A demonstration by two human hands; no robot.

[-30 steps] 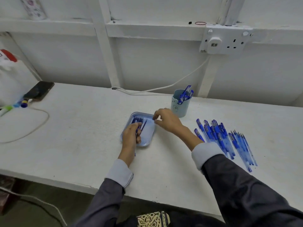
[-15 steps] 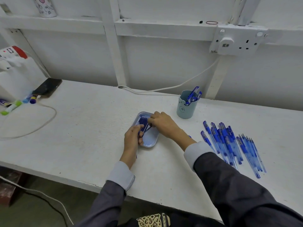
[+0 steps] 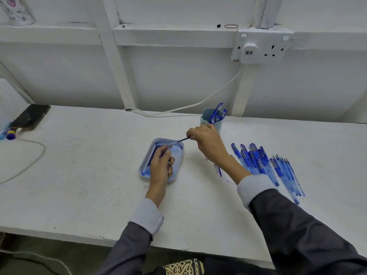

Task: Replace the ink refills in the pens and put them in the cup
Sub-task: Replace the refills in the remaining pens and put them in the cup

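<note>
My left hand curls closed below; my right hand is raised beyond it, fingertips pinched together.

The left hand covered the middle of the tray, its contents only a blue smear. The right hand hid the near wall of the cup. The right sleeve ran off the near right corner. Far left, the phone lay blurred, and the patterned mug was cut by the top edge.

Phone, wall socket, perhaps mug
</note>
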